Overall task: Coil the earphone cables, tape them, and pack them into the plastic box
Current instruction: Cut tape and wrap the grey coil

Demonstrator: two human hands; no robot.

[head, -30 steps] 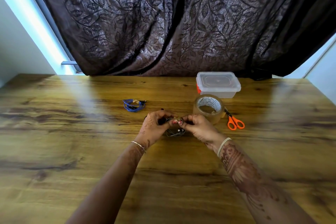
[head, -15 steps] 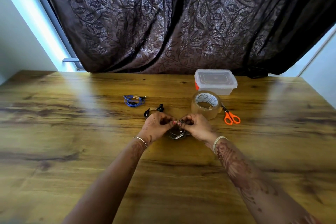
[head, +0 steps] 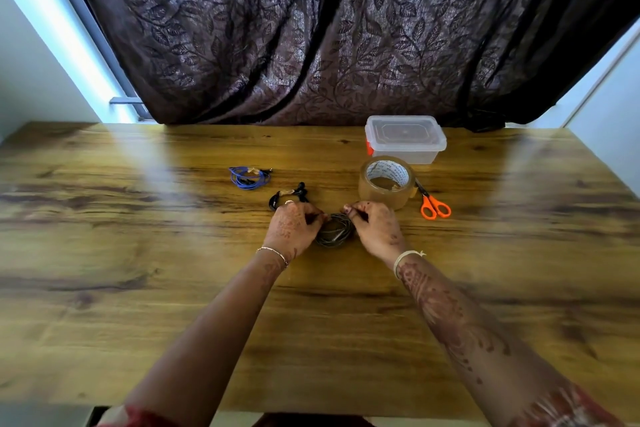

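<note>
A grey coiled earphone cable [head: 334,232] lies on the wooden table [head: 138,253] between my two hands. My left hand [head: 294,227] pinches the coil's left side with curled fingers. My right hand [head: 375,227] pinches its right side. A black earphone coil [head: 287,196] lies just behind my left hand. A blue coiled earphone [head: 249,177] with a strip of tape on it rests further back left. The clear plastic box [head: 405,144] stands at the back right with its lid on.
A roll of brown packing tape [head: 386,182] stands in front of the box. Orange-handled scissors [head: 433,204] lie to the roll's right. A dark patterned curtain [head: 311,28] hangs behind the table's far edge.
My hands, joined over the grey coil a second ago, have parted to its left and right sides. The view has tilted, so the black coil now shows behind my left hand.
</note>
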